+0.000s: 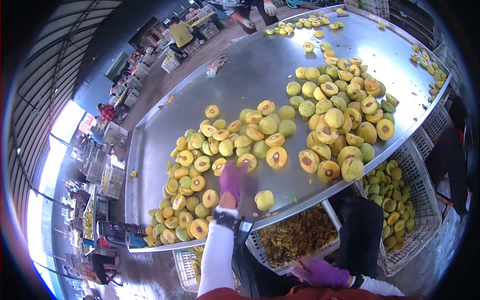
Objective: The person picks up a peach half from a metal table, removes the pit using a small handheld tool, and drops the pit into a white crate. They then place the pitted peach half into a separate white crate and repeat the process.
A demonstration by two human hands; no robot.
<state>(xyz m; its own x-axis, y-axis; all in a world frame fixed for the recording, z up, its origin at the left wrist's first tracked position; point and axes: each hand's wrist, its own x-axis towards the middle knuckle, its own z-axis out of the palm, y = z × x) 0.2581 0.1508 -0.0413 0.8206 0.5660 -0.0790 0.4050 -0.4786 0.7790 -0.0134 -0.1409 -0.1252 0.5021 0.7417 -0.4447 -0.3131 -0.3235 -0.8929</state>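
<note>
A metal-topped table [240, 86] carries many halved yellow-green fruits with brown centres, perhaps peaches. My left hand [231, 180], in a purple glove, reaches over the table at the near edge of the left heap, its fingertips beside a halved fruit [246, 162]; whether it grips anything is unclear. One pale green fruit [264, 200] lies to its right, near the table's edge. My right hand [320, 272], also purple-gloved, is low over my lap, beside a crate of peelings [298, 236]. Its fingers are curled around something small and blurred that I cannot identify.
A plastic crate [423, 210] full of fruit stands at the right below the table, another crate [184, 264] at the lower left. Across the table a person in white gloves [270, 9] stands. A dark bucket [122, 230] is by the left corner. Other people sit farther left.
</note>
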